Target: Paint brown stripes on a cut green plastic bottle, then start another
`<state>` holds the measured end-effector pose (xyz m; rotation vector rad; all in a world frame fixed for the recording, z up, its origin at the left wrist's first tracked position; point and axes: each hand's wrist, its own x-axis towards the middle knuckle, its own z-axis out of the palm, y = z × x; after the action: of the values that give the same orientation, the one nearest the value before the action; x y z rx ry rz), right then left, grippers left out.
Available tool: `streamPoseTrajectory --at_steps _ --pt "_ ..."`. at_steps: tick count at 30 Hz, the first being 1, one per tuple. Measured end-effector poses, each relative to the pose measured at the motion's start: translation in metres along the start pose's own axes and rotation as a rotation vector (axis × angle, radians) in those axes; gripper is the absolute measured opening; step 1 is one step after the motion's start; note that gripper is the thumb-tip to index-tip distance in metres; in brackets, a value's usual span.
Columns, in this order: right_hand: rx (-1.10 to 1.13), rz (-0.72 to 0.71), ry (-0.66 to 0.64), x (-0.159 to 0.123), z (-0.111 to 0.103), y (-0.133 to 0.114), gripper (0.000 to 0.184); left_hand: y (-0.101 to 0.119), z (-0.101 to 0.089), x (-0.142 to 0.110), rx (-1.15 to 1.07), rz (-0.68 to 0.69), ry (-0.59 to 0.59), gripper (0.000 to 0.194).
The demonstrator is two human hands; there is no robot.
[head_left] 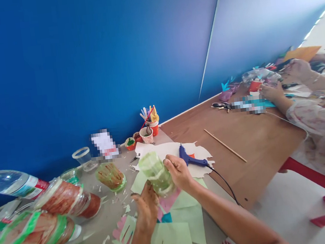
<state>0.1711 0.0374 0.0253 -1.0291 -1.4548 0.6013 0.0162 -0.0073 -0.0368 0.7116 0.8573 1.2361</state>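
Note:
Between my hands is a clear plastic cup (155, 173) with pale green on it, tilted over the table; it looks like a cut piece of bottle. My right hand (180, 171) grips its right side with the thumb on top and the fingers curled. At its lower left side, my left hand (147, 206) supports it, with dark stains on the fingers. Pale green paper sheets (170, 240) and a pink piece of paper (170, 201) lie beneath. Just beyond my right hand, a blue glue gun (189, 157) rests on white paper (168, 149).
Painted plastic bottles (61, 198) with green tape crowd the left, beside a red-capped water bottle (19, 183). A brown-streaked cup (111, 177) and paint cups (130, 143) stand near the blue partition (99, 58). A wooden stick (225, 145) lies right; another person's hands (275, 93) work beyond.

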Motion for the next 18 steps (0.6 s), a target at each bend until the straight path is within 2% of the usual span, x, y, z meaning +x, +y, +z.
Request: streamPoseTrajectory --at_steps 3,6,7,9,10,14,16,18 --pt "-0.128 -0.081 0.113 0.002 -0.003 0.000 0.039 0.008 0.002 0.002 0.056 0.125 0.035 0.074" --pt "-0.273 -0.177 0.083 0.000 0.001 -0.002 0.037 0.007 0.012 0.000 0.133 0.245 0.053 0.099" --pt "-0.292 -0.185 0.061 -0.001 0.003 -0.002 0.036 0.006 0.016 -0.002 0.219 0.282 0.030 0.101" --pt "-0.271 -0.151 -0.005 -0.005 0.009 -0.005 0.035 0.004 0.024 -0.004 0.348 0.285 -0.053 0.096" --pt "-0.236 -0.114 -0.054 -0.007 0.011 -0.006 0.034 0.005 0.026 -0.004 0.411 0.300 -0.024 0.093" --pt "0.039 0.091 -0.343 -0.010 0.012 -0.015 0.038 0.010 0.024 -0.002 0.560 0.297 0.212 0.065" --pt "0.210 0.150 -0.417 -0.010 0.009 -0.017 0.042 0.014 0.023 -0.001 0.535 0.253 0.244 0.054" --pt "0.351 0.203 -0.418 -0.009 0.006 -0.017 0.047 0.017 0.024 -0.001 0.464 0.214 0.231 0.051"
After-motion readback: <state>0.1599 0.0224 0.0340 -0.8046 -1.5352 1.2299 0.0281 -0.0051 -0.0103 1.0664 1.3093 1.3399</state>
